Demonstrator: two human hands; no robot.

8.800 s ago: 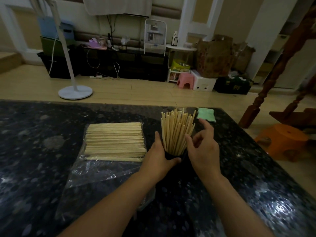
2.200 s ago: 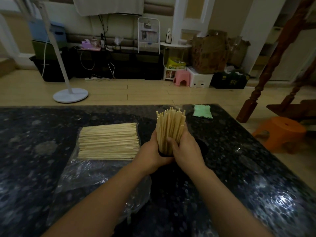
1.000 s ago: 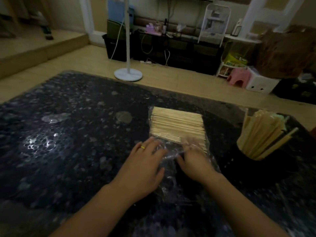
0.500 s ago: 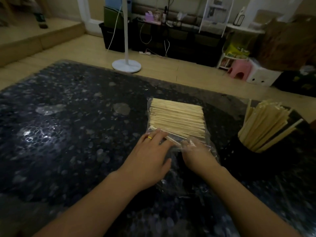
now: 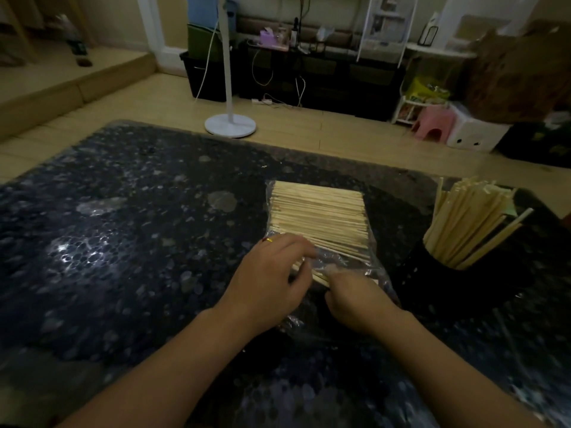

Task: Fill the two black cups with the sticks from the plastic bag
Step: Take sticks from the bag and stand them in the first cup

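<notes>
Hands, left (image 5: 272, 274) and right (image 5: 355, 293), pinch sticks (image 5: 318, 216) at bag mouth (image 5: 346, 261).

The scene is dim and murky. A patch of glare glints on the dark speckled stone tabletop (image 5: 74, 248) at left. The near foreground sinks into shadow, soft motion blur smears the edges, and wide-angle distortion bends the room's far lines.
</notes>
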